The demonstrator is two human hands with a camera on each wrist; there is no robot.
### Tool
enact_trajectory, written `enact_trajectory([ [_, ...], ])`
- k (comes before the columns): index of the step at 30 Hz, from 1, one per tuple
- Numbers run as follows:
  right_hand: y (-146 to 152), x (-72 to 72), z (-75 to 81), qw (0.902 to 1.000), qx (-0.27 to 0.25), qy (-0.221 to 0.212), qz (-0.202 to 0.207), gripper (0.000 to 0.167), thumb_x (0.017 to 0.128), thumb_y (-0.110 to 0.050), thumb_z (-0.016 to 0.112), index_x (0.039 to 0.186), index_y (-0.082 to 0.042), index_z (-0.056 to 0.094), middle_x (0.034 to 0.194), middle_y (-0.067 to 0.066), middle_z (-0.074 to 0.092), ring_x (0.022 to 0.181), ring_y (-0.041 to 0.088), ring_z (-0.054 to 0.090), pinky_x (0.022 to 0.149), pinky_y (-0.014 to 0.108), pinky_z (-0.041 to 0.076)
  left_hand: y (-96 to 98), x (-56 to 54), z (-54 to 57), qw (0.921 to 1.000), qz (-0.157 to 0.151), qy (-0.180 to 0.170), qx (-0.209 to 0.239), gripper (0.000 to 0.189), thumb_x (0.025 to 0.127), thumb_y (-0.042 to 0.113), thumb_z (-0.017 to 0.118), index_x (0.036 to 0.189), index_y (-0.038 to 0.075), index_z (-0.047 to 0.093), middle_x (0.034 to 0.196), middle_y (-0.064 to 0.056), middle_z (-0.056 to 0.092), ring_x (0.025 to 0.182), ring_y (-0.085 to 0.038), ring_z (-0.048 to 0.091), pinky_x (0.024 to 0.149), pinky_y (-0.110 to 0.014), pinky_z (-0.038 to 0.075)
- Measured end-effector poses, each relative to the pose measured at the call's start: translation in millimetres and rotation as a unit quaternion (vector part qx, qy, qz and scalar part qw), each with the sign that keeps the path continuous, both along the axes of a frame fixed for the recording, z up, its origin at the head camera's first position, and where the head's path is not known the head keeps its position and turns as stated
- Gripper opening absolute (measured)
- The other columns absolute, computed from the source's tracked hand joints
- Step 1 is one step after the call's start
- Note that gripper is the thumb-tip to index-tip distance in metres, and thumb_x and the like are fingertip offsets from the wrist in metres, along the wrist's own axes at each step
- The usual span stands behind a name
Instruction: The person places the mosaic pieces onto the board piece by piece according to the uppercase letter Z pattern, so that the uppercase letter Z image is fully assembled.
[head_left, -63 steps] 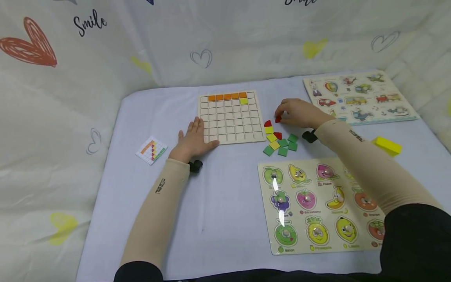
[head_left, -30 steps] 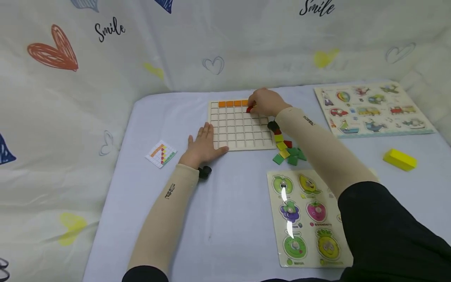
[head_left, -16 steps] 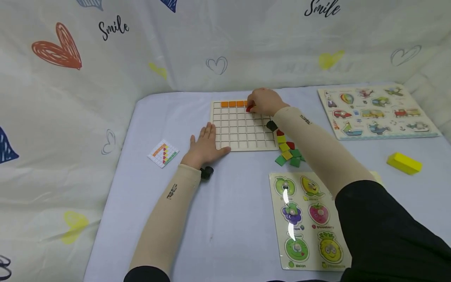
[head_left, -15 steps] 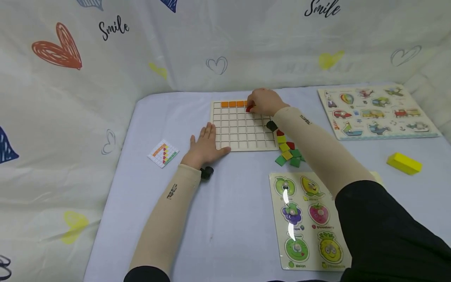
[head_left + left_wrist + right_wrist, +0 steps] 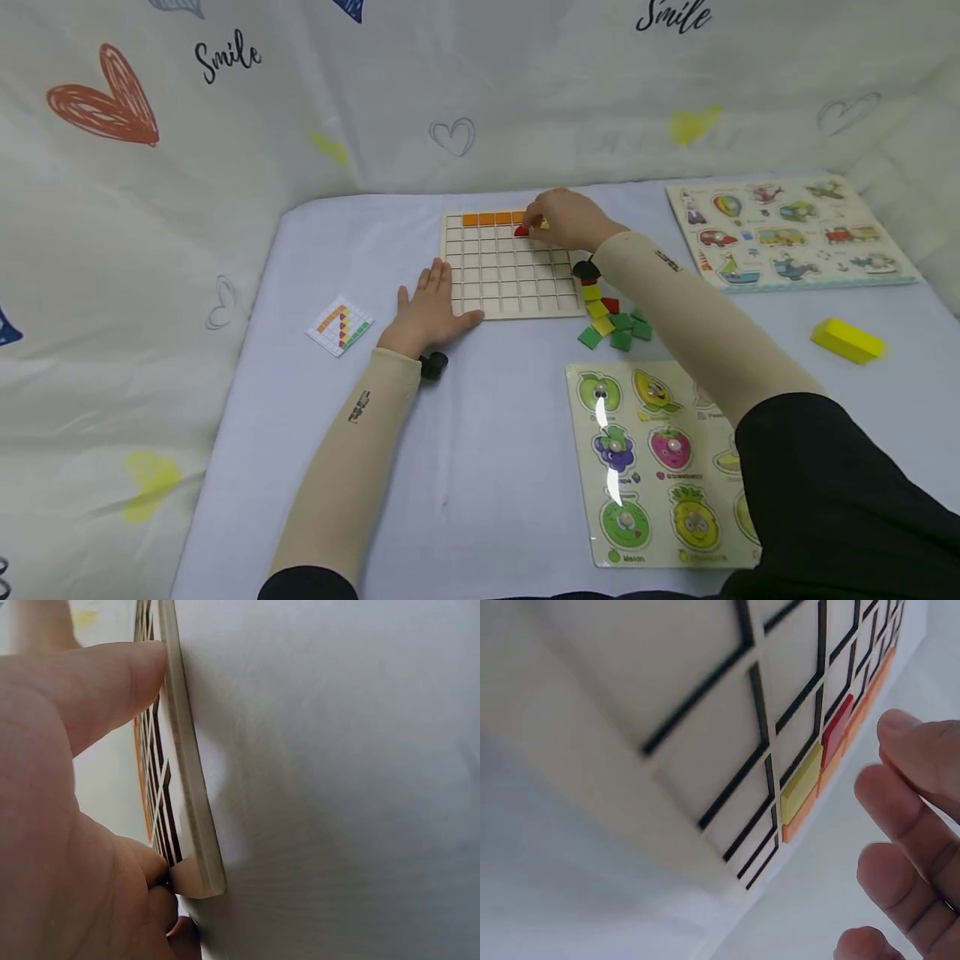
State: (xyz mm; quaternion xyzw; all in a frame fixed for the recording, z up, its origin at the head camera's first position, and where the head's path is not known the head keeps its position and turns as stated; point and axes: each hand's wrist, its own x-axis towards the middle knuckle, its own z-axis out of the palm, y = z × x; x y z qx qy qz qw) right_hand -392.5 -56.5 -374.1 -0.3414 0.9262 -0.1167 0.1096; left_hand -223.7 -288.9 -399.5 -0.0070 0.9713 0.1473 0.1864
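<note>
A pale wooden grid board [image 5: 510, 283] lies on the white-covered table, with a row of orange tiles [image 5: 487, 219] along its far side. My left hand [image 5: 427, 310] rests at the board's near left corner, fingers straight along the left side and thumb spread along the near edge. Above the far right part of the board is my right hand [image 5: 568, 218]. In the right wrist view its loosely bent fingers [image 5: 889, 799] stand apart from the tiles and hold nothing. A red tile [image 5: 837, 731] sits in the grid next to a yellow tile [image 5: 802, 784].
Loose green, yellow and red tiles [image 5: 621, 321] lie right of the board. A pattern card [image 5: 340, 326] is at the left. Nearer sits a fruit puzzle [image 5: 637, 467], partly under the right arm. A vehicle puzzle [image 5: 795, 233] and yellow block [image 5: 849, 340] are at the right.
My right hand carried a red tile from beside the loose pile leftward onto the board and has now let it go next to the yellow tile. My left hand stays at the board's corner.
</note>
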Motion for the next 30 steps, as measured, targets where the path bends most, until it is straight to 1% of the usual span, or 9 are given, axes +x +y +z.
enact_trajectory([
  [3, 12, 12.2, 4.4, 0.9999, -0.009, -0.008, 0.010, 0.020, 0.100, -0.018, 0.069, 0.116, -0.008, 0.077, 0.115, 0.011, 0.075, 0.107, 0.028, 0.062, 0.104, 0.047, 0.050, -1.7, -0.3, 1.7, 1.0000, 0.003, -0.001, 0.003, 0.107, 0.099, 0.067, 0.050, 0.166, 0.005, -0.007, 0.176, -0.010, -0.013, 0.165, -0.029, -0.007, 0.130, -0.064, 0.001],
  [7, 32, 29.7, 6.8, 0.9996, -0.006, -0.021, 0.018, 0.015, 0.099, -0.019, 0.072, 0.109, -0.011, 0.078, 0.105, 0.008, 0.077, 0.097, 0.026, 0.062, 0.100, 0.046, 0.049, -3.9, -0.7, 4.6, 1.0000, 0.005, -0.003, 0.006, 0.107, 0.099, 0.066, 0.050, 0.166, 0.004, -0.008, 0.176, -0.010, -0.014, 0.165, -0.030, -0.007, 0.130, -0.064, 0.000],
  [11, 53, 43.4, 3.2, 0.9989, 0.003, -0.035, 0.030, 0.009, 0.097, -0.018, 0.073, 0.103, -0.014, 0.079, 0.097, 0.003, 0.077, 0.088, 0.023, 0.061, 0.092, 0.042, 0.050, -5.1, -0.1, 6.1, 0.9999, 0.005, -0.007, 0.007, 0.108, 0.099, 0.066, 0.050, 0.166, 0.003, -0.008, 0.176, -0.011, -0.014, 0.165, -0.030, -0.008, 0.130, -0.065, 0.000],
  [13, 63, 48.5, -0.3, 0.9986, 0.009, -0.038, 0.035, 0.008, 0.095, -0.019, 0.075, 0.101, -0.015, 0.079, 0.096, 0.001, 0.077, 0.088, 0.021, 0.061, 0.092, 0.042, 0.051, -5.5, -0.2, 5.2, 1.0000, 0.004, -0.006, 0.004, 0.108, 0.099, 0.066, 0.049, 0.166, 0.003, -0.008, 0.176, -0.011, -0.014, 0.165, -0.031, -0.007, 0.130, -0.065, 0.000],
  [15, 71, 52.4, -4.1, 0.9986, 0.020, -0.035, 0.035, 0.009, 0.093, -0.021, 0.077, 0.101, -0.017, 0.080, 0.098, 0.000, 0.076, 0.092, 0.021, 0.061, 0.093, 0.043, 0.052, -5.2, 0.2, 5.5, 1.0000, 0.004, -0.005, 0.003, 0.108, 0.100, 0.066, 0.049, 0.166, 0.003, -0.007, 0.176, -0.012, -0.014, 0.165, -0.031, -0.007, 0.130, -0.065, 0.001],
  [19, 82, 58.9, -8.3, 0.9988, 0.033, -0.025, 0.027, 0.016, 0.090, -0.024, 0.080, 0.104, -0.016, 0.080, 0.105, 0.002, 0.076, 0.099, 0.022, 0.063, 0.098, 0.046, 0.053, -4.0, 0.4, 6.5, 1.0000, 0.004, -0.007, 0.005, 0.108, 0.100, 0.066, 0.050, 0.166, 0.002, -0.007, 0.176, -0.012, -0.014, 0.165, -0.032, -0.007, 0.130, -0.066, 0.001],
  [24, 90, 66.7, -7.8, 0.9989, 0.033, -0.008, 0.032, 0.018, 0.090, -0.020, 0.078, 0.107, -0.013, 0.079, 0.108, 0.004, 0.076, 0.101, 0.023, 0.064, 0.099, 0.048, 0.053, -1.7, 0.9, 5.0, 0.9999, 0.001, -0.009, 0.007, 0.109, 0.099, 0.066, 0.050, 0.165, 0.002, -0.008, 0.176, -0.012, -0.015, 0.165, -0.032, -0.008, 0.129, -0.066, 0.001],
  [30, 93, 74.5, -7.1, 0.9989, 0.038, -0.014, 0.026, 0.028, 0.088, -0.022, 0.082, 0.114, -0.012, 0.078, 0.113, 0.005, 0.076, 0.107, 0.024, 0.065, 0.104, 0.048, 0.052, 4.1, 0.8, 3.0, 0.9999, -0.005, -0.007, 0.007, 0.109, 0.100, 0.066, 0.050, 0.165, 0.002, -0.009, 0.176, -0.012, -0.015, 0.165, -0.032, -0.007, 0.129, -0.067, 0.001],
])
